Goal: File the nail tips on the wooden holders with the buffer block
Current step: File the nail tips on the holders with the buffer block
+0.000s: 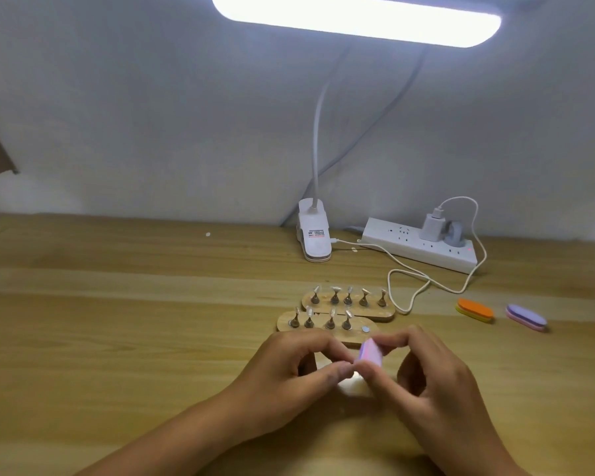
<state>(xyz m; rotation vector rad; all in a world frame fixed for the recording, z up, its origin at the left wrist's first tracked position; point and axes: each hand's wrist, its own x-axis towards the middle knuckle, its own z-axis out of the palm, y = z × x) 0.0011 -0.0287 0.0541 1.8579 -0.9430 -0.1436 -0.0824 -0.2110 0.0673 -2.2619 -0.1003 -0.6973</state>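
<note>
Now close together: R hand (433, 379) clamped on pink buffer block (370, 352), L hand (289, 369) grip unclear.

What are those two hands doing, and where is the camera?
The camera sits on the person's head, looking down at a wooden table, so you see their own hands. The right hand pinches a pink and purple buffer block, a soft file. The left hand pinches a small pale piece against it, probably a nail tip, though it is blurred. Behind stand a front holder and a rear holder, with fake nail tips on little pegs. Farther right lie an orange block and a purple block. A lamp and power strip stand behind.
</note>
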